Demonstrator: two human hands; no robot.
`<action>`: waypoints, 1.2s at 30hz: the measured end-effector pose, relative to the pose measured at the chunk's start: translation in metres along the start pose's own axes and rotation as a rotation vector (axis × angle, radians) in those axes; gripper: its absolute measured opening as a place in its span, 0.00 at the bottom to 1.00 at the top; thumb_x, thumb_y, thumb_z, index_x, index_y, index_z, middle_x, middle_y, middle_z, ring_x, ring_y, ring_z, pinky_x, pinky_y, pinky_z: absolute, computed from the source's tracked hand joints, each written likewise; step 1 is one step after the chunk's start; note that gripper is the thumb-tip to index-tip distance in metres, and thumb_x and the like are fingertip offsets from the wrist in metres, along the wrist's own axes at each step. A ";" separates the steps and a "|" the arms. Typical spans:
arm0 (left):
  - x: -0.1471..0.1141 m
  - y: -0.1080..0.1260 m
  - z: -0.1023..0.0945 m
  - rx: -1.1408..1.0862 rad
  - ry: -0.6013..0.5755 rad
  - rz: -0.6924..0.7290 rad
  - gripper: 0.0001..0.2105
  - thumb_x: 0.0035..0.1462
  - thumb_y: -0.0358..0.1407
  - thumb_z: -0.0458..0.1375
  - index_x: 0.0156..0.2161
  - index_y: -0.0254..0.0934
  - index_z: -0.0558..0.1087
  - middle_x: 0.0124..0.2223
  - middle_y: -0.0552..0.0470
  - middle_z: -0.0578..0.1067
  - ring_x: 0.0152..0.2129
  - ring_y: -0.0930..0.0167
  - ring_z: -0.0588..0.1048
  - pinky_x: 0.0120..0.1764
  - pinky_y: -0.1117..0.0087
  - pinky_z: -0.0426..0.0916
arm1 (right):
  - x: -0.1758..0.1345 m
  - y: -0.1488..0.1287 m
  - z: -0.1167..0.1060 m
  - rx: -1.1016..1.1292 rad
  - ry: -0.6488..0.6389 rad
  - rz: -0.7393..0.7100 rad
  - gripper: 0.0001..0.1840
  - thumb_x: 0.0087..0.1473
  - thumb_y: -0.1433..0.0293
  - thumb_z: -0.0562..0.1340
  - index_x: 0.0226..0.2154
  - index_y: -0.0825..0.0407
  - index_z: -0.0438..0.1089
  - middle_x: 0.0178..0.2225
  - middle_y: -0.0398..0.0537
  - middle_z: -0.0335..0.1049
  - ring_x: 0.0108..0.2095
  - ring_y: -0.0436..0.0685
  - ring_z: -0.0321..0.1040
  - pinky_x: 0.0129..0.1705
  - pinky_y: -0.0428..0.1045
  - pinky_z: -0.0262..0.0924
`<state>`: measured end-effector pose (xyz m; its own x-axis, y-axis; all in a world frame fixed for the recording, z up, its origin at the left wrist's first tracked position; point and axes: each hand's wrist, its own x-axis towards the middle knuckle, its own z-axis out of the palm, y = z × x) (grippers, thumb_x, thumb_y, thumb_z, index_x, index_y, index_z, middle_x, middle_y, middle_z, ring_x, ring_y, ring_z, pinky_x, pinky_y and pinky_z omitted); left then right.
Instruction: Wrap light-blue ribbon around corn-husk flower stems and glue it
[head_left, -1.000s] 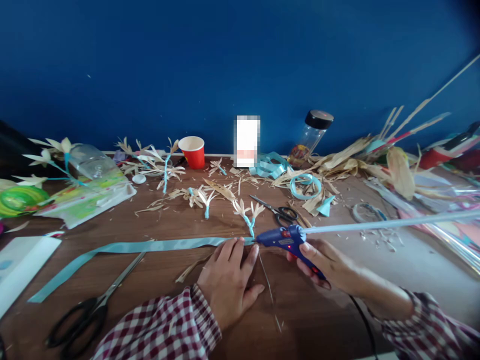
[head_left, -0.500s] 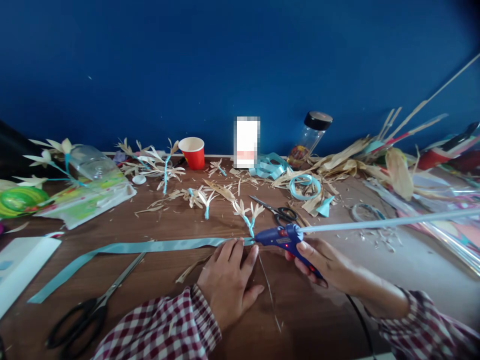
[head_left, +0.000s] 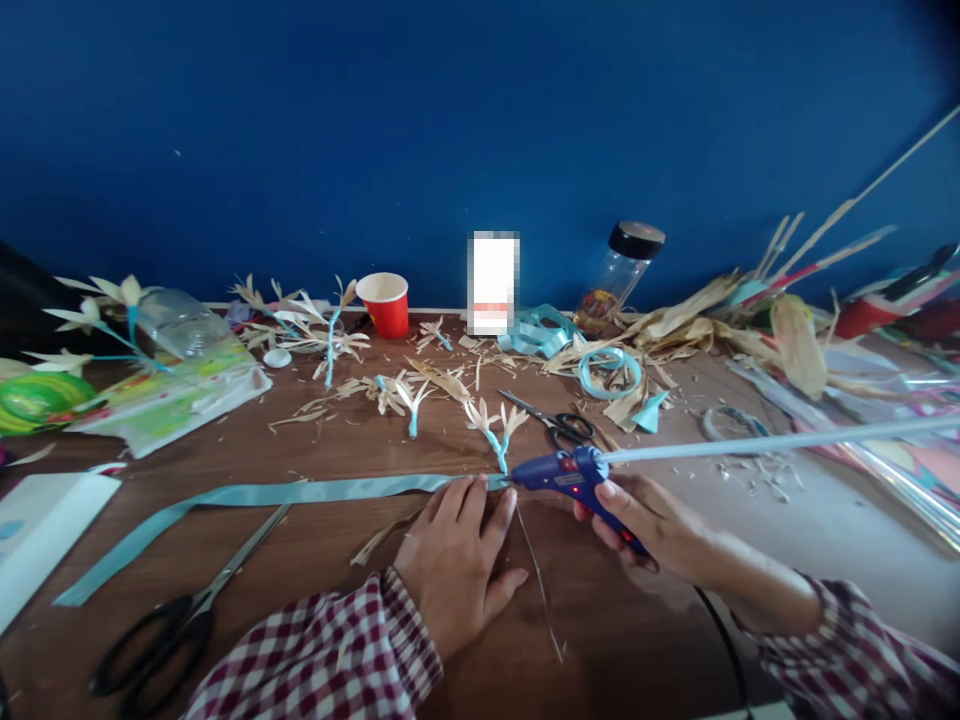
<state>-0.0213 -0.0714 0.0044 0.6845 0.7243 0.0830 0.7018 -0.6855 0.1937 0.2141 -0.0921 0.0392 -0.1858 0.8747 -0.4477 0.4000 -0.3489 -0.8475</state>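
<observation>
My left hand [head_left: 457,545] lies flat on the table, fingers stretched out, with its fingertips pressing down the end of a light-blue ribbon [head_left: 322,491]. The ribbon runs away to the left, its far end slanting toward the front. In my right hand [head_left: 652,520] is a blue hot glue gun [head_left: 562,475], a red light glowing on its body. Its nozzle meets the ribbon's end beside my left fingertips. A long pale glue stick [head_left: 750,443] sticks out of its back. Just behind the nozzle lies a small husk flower sprig [head_left: 498,437] with blue-wrapped stems.
Large black-handled scissors [head_left: 187,620] lie at front left, and a smaller pair [head_left: 555,420] behind the glue gun. A red paper cup [head_left: 390,312], a tilted jar [head_left: 619,280] and dried husks [head_left: 690,310] stand or lie along the wall. A black cord [head_left: 724,640] runs at front right.
</observation>
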 end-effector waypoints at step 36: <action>0.000 0.000 -0.001 0.013 -0.022 -0.005 0.28 0.55 0.51 0.48 0.58 0.39 0.59 0.55 0.39 0.63 0.52 0.57 0.59 0.51 0.55 0.58 | 0.005 -0.004 -0.003 -0.003 -0.020 0.023 0.28 0.57 0.49 0.46 0.33 0.56 0.65 0.19 0.39 0.58 0.16 0.44 0.55 0.14 0.38 0.48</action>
<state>-0.0214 -0.0712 0.0049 0.6854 0.7257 0.0601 0.7074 -0.6832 0.1813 0.2146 -0.0852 0.0407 -0.1943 0.8595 -0.4727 0.4073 -0.3677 -0.8360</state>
